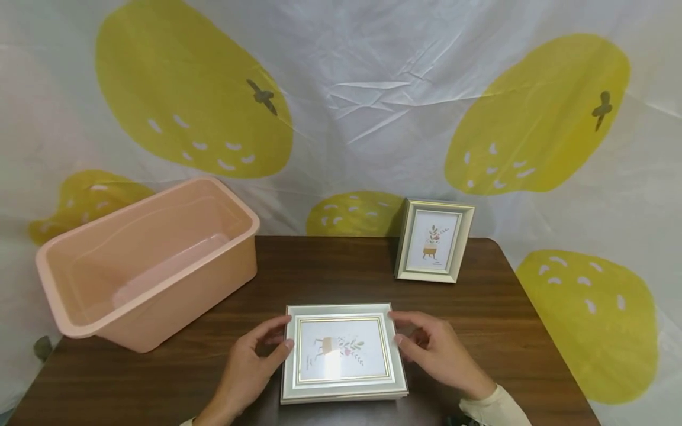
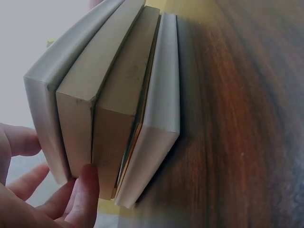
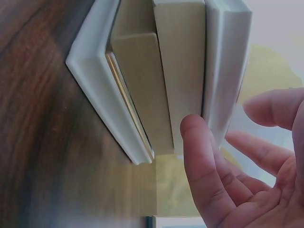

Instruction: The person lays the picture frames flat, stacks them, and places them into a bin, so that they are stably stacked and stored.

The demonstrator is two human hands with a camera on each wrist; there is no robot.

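The right hand point(image 1: 431, 349) sits at the right side of a stack of two picture frames, its fingers loosely bent and spread, one fingertip at the beige middle layer. The left hand point(image 1: 250, 355) mirrors it, thumb and fingers apart, tips touching the opposite side. Between them, the upper picture frame point(image 1: 341, 349) lies face up, its plant print turned so the pot's legs point toward the left hand. The lower picture frame point(image 3: 104, 90) shows as a white edge beneath the beige layers, nearest the wood; whether it touches the wood cannot be told.

Dark wooden tabletop point(image 1: 325, 269) stretches ahead of both hands to its far edge. The table's right edge slants past the right hand, with a band of wood between. Beyond the right hand, a standing picture frame point(image 1: 434, 239) leans back near the far edge. Beyond and left of the left hand is a pink plastic tub point(image 1: 197, 302), a strip of wood separating them.
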